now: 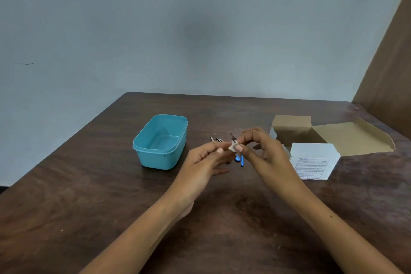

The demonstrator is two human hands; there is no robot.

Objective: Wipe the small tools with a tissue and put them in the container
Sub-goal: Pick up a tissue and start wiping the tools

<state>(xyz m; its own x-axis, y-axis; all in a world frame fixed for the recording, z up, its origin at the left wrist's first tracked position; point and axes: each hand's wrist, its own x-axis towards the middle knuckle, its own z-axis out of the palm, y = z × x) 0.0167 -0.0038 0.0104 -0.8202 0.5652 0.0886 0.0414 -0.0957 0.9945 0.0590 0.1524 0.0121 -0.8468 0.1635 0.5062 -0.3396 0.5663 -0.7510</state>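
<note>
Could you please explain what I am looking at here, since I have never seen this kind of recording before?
There is no machine: this is one picture from a camera worn on a person's head, looking forward and down at their own two bare hands. They work over a dark wooden table. On it stands an open turquoise container, which looks empty. To the right lies an opened cardboard box. Between the hands, a few small tools, some with blue handles, wait on the table. The left hand and right hand meet in the middle, both pinching a small piece of tissue wrapped round a thin dark tool, apparently wiping it.
</note>
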